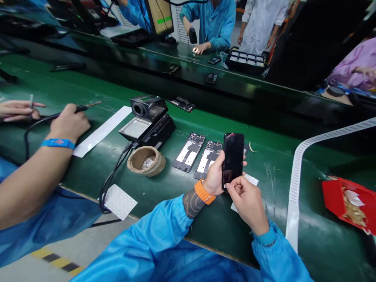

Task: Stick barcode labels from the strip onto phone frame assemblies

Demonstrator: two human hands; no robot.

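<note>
**Dark phone held in the left hand, its lower corner met by the right hand**

The dark phone is enclosed by the left-hand grip, with the thumb laid along its left edge and fingertips showing past its right edge. Its long axis is pointed away from the body. The right hand is placed at the near end, thumb and forefinger brought together at the lower left corner; whether anything is pinched there cannot be told.

Beneath and just right of the phone, a white sheet is partly covered by the right hand. To the phone's left, two opened phone bodies are laid on the green surface. Farther left of it, a clay bowl is set in front of a black soldering unit. Well to the phone's right, a pale slotted strip is stretched, with a red tray beyond.

A small red mark is seen at the phone's far end, but no brand, label or writing can be read on it.
</note>
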